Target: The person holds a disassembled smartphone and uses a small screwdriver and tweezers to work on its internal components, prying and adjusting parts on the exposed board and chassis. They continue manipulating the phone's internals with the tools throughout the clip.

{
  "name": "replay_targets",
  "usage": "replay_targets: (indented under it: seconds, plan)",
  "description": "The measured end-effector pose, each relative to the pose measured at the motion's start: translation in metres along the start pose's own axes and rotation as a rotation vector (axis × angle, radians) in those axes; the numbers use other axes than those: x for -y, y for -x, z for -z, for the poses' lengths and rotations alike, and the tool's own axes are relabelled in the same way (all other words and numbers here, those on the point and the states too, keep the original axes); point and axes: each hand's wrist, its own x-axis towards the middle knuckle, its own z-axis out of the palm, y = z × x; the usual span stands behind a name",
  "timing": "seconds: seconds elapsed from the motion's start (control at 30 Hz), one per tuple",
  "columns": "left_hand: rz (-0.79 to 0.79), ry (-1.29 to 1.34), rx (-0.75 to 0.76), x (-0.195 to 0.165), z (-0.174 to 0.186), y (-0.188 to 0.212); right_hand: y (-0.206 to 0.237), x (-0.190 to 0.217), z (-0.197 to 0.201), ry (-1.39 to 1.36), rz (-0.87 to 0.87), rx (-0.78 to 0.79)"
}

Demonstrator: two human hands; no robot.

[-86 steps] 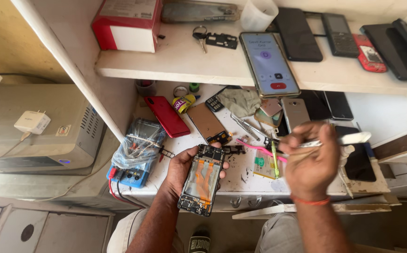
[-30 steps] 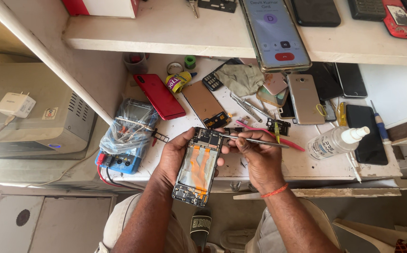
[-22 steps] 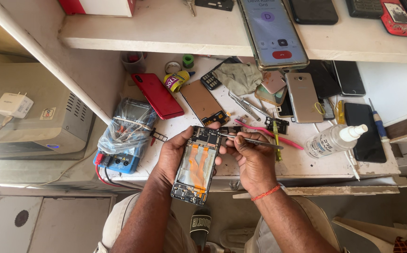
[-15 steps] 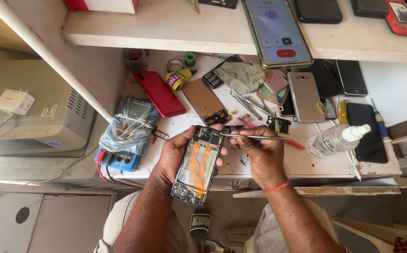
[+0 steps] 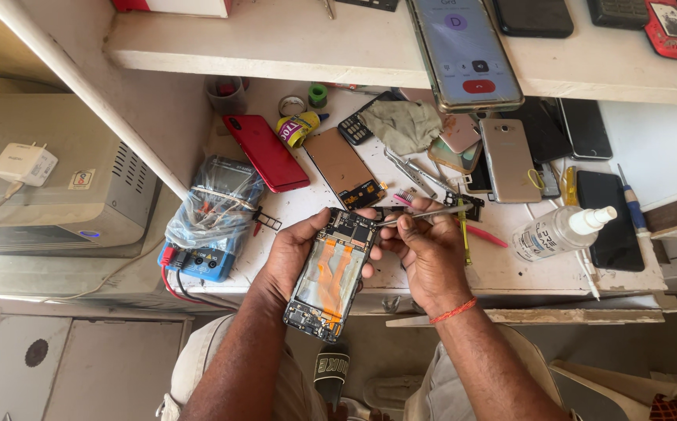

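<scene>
I see a cluttered white worktop [image 5: 510, 269]; at its front edge my left hand [image 5: 292, 253] grips an opened phone [image 5: 331, 273], my right hand [image 5: 424, 253] pinches tweezers [image 5: 420, 215].

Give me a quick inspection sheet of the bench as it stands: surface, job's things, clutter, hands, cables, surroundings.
Surface: white workbench, stained and crowded.
Job's things: opened phone, back off, orange flex strips showing; metal tweezers with tips at its top edge.
Clutter: red phone, loose display panel, grey cloth, gold phone, spray bottle, tape rolls.
Hands: left hand cradles the opened phone; right hand pinches the tweezers.
Cables: red and black leads at the blue multimeter, which sits in a plastic bag.
Surroundings: shelf above with a lit phone; grey box at left with a white charger on it.
</scene>
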Motion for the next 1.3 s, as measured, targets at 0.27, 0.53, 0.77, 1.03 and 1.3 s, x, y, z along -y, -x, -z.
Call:
replay_targets:
  seconds: [0.27,0.53,0.77,1.03,1.3]
  plan:
    - [0.007,-0.034,-0.023,0.001,-0.003,0.000,0.002,0.014,-0.009,0.079,-0.048,-0.012]
    - [0.064,-0.059,-0.061,0.006,-0.002,-0.006,-0.002,0.025,-0.003,0.144,-0.082,0.002]
    - [0.108,-0.075,-0.032,0.005,0.005,-0.008,-0.007,0.032,-0.006,0.343,0.004,0.079]
    - [0.190,-0.141,-0.104,0.000,0.011,-0.011,-0.011,0.032,-0.008,0.595,0.205,0.220]
    - [0.176,-0.157,-0.119,-0.002,0.012,-0.010,-0.012,0.029,-0.007,0.458,0.217,0.209]
